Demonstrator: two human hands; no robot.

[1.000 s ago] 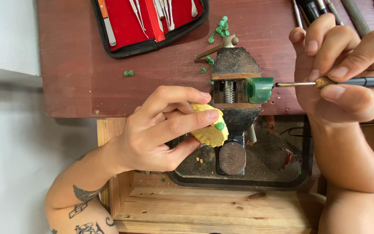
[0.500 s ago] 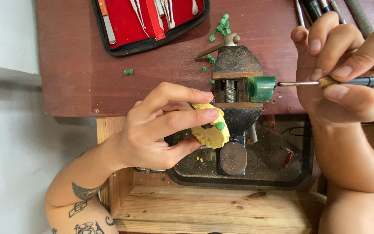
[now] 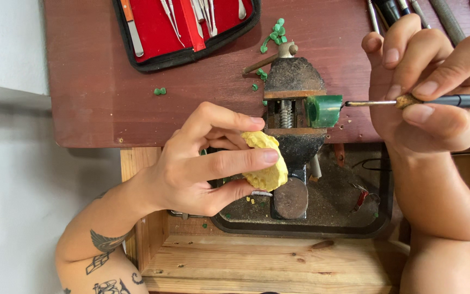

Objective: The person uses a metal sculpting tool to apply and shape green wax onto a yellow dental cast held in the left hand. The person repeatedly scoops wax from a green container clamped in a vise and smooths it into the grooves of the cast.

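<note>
My left hand (image 3: 202, 163) pinches a lumpy yellow sponge-like lump (image 3: 266, 161) between thumb and fingers, just left of a small rusty bench vise (image 3: 294, 103). A green wax block (image 3: 323, 110) sits clamped at the vise's right side. My right hand (image 3: 431, 92) grips a thin black-handled metal tool (image 3: 409, 101) like a pen. Its tip touches the right face of the green block.
A red-lined black case (image 3: 186, 30) of metal instruments lies open at the top of the dark red bench (image 3: 99, 98). Green wax crumbs (image 3: 273, 34) dot the bench. More tools (image 3: 436, 13) lie top right. A black tray (image 3: 327, 218) of dust sits below the vise on wooden boards.
My left hand has shifted its fingers over the yellow lump, hiding the green speck seen on it earlier. The right hand and tool stay at the green block.
</note>
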